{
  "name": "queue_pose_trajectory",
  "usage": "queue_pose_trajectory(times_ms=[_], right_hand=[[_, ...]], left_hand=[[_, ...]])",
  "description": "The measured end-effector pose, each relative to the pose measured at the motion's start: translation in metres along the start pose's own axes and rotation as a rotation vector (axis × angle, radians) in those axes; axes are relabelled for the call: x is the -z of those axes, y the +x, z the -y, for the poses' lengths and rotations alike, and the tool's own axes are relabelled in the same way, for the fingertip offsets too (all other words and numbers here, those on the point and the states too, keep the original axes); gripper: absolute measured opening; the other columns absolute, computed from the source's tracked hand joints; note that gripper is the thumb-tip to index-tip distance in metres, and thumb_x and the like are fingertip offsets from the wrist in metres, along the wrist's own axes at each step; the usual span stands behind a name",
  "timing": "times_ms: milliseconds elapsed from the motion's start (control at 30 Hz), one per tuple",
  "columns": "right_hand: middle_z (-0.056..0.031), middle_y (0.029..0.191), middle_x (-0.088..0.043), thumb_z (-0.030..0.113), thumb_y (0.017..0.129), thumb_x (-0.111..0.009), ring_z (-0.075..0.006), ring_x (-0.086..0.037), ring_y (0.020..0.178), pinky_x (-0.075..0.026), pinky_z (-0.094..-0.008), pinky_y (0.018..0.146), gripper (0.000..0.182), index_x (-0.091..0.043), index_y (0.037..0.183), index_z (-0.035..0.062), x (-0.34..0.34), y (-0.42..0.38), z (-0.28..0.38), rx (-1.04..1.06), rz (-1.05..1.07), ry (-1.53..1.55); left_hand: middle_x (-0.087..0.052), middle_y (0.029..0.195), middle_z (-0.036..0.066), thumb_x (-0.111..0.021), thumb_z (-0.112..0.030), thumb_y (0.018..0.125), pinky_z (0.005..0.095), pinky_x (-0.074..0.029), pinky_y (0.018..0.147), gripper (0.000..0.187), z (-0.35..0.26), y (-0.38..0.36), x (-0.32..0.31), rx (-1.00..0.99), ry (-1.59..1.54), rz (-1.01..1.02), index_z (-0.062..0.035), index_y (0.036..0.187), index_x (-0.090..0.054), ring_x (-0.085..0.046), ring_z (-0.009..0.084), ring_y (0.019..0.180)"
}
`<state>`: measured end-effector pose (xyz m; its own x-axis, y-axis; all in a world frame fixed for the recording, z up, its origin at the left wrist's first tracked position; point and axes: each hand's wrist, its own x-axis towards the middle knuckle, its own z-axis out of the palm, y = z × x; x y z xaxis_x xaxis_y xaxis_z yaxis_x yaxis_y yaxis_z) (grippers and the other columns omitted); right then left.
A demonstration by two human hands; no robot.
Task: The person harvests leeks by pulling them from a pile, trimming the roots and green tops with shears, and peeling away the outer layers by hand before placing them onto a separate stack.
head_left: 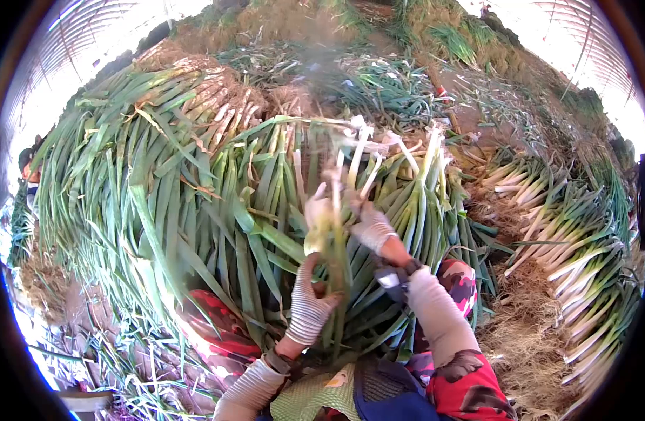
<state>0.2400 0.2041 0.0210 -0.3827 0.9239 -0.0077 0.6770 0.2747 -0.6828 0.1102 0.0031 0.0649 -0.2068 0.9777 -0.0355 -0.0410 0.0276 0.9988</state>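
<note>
My left hand [312,303], in a striped glove, closes round the lower part of an upright green onion [329,263]. The onion's upper part is smeared by motion. Just right of it, my right hand [371,226], gloved as well, has its fingers bent in close to the stalk. Those fingertips are blurred, and whatever they pinch is hidden. A large heap of green onions [224,217] lies under and around both hands, long green leaves toward me. White stem ends [427,158] stick up at the heap's far side.
On the right lies a row of onions [568,281] with white stems, beside a pile of dry roots [522,344]. Loose leaves [140,365] litter the ground at the lower left. Farther back are more onions [378,84]. Another person [31,172] is at the far left edge.
</note>
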Motion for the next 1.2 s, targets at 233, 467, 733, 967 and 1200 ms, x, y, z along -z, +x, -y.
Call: queue_pose_trajectory(times_ms=[233, 467, 733, 967, 1200], right_hand=[[-0.0249, 0.087, -0.064, 0.031, 0.078, -0.059, -0.0393, -0.063, 0.080, -0.050, -0.0462, 0.068, 0.042, -0.056, 0.104, -0.0011, 0.091, -0.026, -0.031, -0.105, -0.104, -0.247], [-0.0234, 0.077, -0.062, 0.014, 0.076, -0.052, -0.0325, -0.064, 0.074, -0.049, -0.0417, 0.073, 0.052, -0.045, 0.124, -0.0036, 0.077, -0.034, -0.001, -0.132, 0.057, -0.066], [-0.0191, 0.091, -0.061, 0.012, 0.075, -0.058, -0.0318, -0.062, 0.083, -0.049, -0.0355, 0.076, 0.026, -0.052, 0.098, 0.0023, -0.048, 0.008, 0.018, 0.470, 0.110, 0.332], [-0.0285, 0.093, -0.061, 0.025, 0.075, -0.069, -0.0410, -0.061, 0.090, -0.050, -0.0431, 0.077, 0.053, -0.043, 0.110, -0.0066, -0.003, 0.013, 0.056, -0.045, 0.375, 0.132], [-0.0305, 0.090, -0.061, 0.026, 0.075, -0.069, -0.0420, -0.061, 0.091, -0.050, -0.0431, 0.080, 0.055, -0.041, 0.107, -0.0078, -0.011, 0.019, 0.055, -0.011, 0.394, 0.065]], left_hand=[[-0.061, 0.107, 0.010, -0.063, -0.013, 0.083, 0.0290, -0.048, 0.086, 0.037, -0.013, 0.096, -0.085, -0.406, 0.093, 0.187, -0.0016, 0.118, -0.055, -0.058, 0.0187, 0.098], [-0.060, 0.104, 0.008, -0.061, -0.006, 0.079, 0.0285, -0.049, 0.077, 0.041, 0.127, 0.244, -0.047, -0.248, 0.126, 0.296, -0.0008, 0.119, -0.054, -0.057, 0.0160, 0.091], [-0.058, 0.111, 0.020, -0.062, -0.032, 0.075, 0.0400, -0.048, 0.082, 0.062, 0.078, 0.269, 0.128, -0.309, 1.557, -0.180, -0.0021, 0.127, -0.047, -0.054, 0.0347, 0.104], [-0.049, 0.122, 0.026, -0.076, -0.038, 0.066, 0.0436, -0.049, 0.086, 0.080, 0.049, 0.269, 0.091, 0.292, 1.464, -0.262, -0.0021, 0.125, -0.035, -0.059, 0.0390, 0.102], [-0.065, 0.099, 0.020, -0.082, -0.035, 0.061, 0.0345, -0.049, 0.083, 0.067, 0.072, 0.261, 0.134, 0.350, 1.047, -0.120, 0.0024, 0.111, -0.056, -0.064, 0.0306, 0.091]])
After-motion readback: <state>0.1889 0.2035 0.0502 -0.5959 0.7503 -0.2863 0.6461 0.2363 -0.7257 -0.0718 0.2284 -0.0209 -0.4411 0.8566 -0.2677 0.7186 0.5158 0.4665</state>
